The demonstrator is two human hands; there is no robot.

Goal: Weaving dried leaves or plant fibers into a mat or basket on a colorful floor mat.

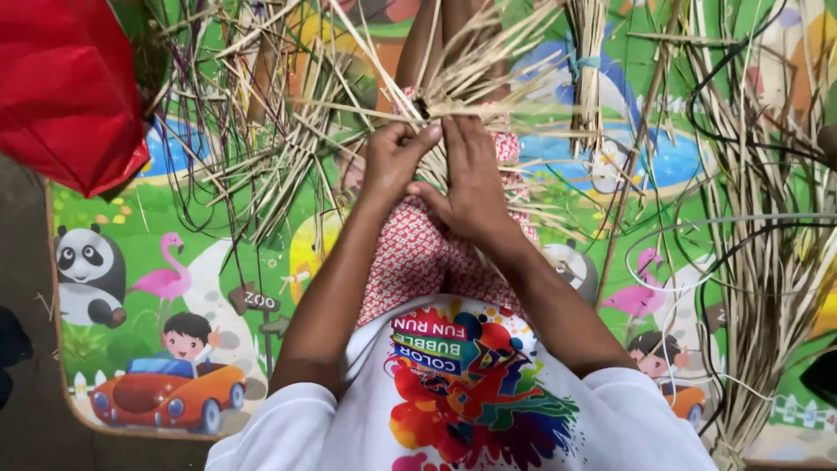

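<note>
Your left hand (394,164) and right hand (471,179) meet over your lap, both closed narrow on the same woven straw piece (453,100); left thumb tip pinches at the top, right fingers wrap it from the other side w/ the thumb crossing toward the left. The piece lies straight ahead of your fingertips, long axis running away from you up the frame, loose strand ends fanning out beyond the grip to both sides. Both hands sit about equally near; left is a touch closer to the dark spot where the strands bunch, prob. a tie or clip, too small to tell. The part under your palms is hidden, so how far the weave goes down toward the red patterned cloth (418,262) on your lap can't be seen. Further out: loose dry straw (767,262) heaped on the right, a tied bundle (588,70) ahead, all on the cartoon play mat (157,288); red bag (65,87) cut off at top left
</note>
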